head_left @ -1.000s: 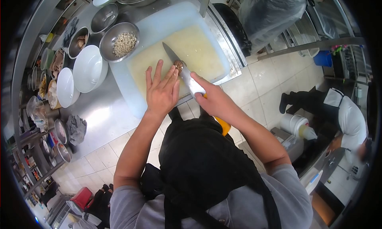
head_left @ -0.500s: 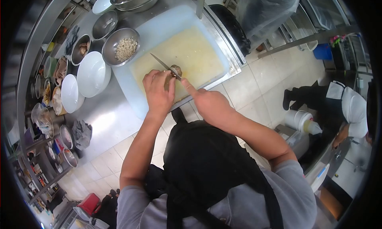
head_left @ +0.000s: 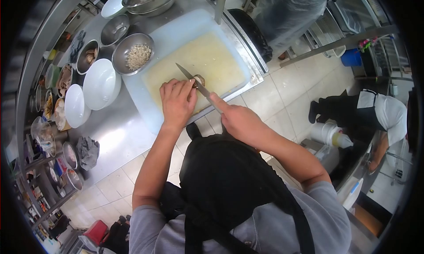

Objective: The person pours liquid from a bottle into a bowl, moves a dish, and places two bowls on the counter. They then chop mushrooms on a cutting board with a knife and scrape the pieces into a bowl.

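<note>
My right hand (head_left: 242, 120) is closed round the handle of a knife (head_left: 186, 73), its index finger stretched along the top of the blade. The blade lies across a small brown mushroom-like piece (head_left: 200, 80) on the yellowed cutting board (head_left: 221, 55). My left hand (head_left: 178, 101) has its fingers pressed together against the left side of that piece, holding it on the board. Left of the board stands a steel bowl (head_left: 118, 55) with pale chopped bits (head_left: 138, 57).
White bowls (head_left: 102, 84) and steel bowls (head_left: 115, 30) line the counter's left side. A grey cloth (head_left: 88, 152) lies near the counter edge. At the right, a person in a white top (head_left: 390, 115) bends over a sink. Plastic-covered equipment (head_left: 287, 15) stands beyond the board.
The knife and my right hand have shifted slightly right and down, showing more of the blade between hand and piece. The person at the right has moved an arm.
</note>
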`<action>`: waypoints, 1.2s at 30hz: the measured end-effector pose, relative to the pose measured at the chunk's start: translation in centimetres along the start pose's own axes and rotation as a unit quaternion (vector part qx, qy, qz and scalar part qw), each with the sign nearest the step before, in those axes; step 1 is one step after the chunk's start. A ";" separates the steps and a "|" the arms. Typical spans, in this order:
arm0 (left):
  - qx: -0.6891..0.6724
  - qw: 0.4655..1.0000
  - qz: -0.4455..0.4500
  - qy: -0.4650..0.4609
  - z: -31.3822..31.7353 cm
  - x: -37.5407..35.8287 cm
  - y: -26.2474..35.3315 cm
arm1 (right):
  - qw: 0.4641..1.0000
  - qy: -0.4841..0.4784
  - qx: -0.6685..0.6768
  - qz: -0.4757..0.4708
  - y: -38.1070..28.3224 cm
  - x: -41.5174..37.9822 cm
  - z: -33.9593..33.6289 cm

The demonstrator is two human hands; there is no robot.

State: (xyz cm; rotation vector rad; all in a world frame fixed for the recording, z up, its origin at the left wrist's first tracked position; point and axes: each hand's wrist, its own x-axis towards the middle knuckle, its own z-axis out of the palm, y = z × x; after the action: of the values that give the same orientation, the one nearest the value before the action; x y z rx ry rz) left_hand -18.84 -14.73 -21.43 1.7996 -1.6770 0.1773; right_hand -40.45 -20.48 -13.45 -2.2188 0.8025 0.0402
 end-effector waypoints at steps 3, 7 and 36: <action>-0.001 1.000 -0.001 -0.010 0.1 -0.1 0.1 | 1.000 -0.009 0.004 0.006 0.2 -0.6 0.0; -0.005 1.000 -0.006 -0.010 0.0 0.1 -0.1 | 0.998 -0.022 -0.063 -0.012 -0.4 0.3 0.4; -0.023 0.993 -0.111 0.041 -0.1 -0.7 -0.7 | 0.988 -0.063 -0.125 0.061 0.5 -3.6 0.4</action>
State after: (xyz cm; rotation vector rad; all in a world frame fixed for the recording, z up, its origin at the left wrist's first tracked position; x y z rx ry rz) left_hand -18.30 -14.17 -21.95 1.9013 -1.4011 0.1116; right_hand -43.58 -18.59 -13.09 -2.3687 0.9020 0.3553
